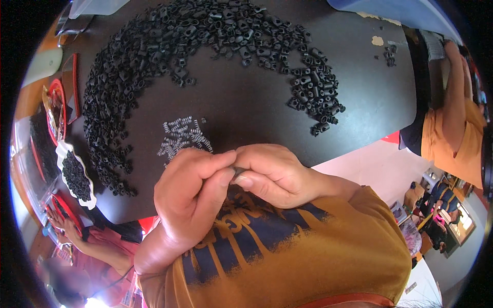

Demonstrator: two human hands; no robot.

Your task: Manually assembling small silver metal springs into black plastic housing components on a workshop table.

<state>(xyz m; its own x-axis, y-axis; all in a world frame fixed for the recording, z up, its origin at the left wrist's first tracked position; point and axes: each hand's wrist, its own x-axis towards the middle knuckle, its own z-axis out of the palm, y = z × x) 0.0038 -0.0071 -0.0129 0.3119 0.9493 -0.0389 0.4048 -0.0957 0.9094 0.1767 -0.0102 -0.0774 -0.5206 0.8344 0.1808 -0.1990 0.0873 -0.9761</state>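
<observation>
My left hand [187, 182] and my right hand [275, 174] meet in front of my chest at the table's near edge. Both are closed, thumbs and forefingers pinching one small dark piece [238, 172] between them. Most of that piece is covered by the fingertips, so its exact shape cannot be made out. Just beyond my left hand lies a small heap of short metal coil springs [182, 134]. A broad arc of small hollow black plastic parts [221, 28] curves round the far and left sides of the dark table [246, 97], with a denser clump [316, 87] at its right end.
At the left edge stands a white scalloped dish [91, 200] with black pieces in it, near a red-rimmed basket [64, 110]. A person in pink [108, 246] sits at the left, another in orange [452, 128] at the right. A bluish bin [400, 10] stands far right.
</observation>
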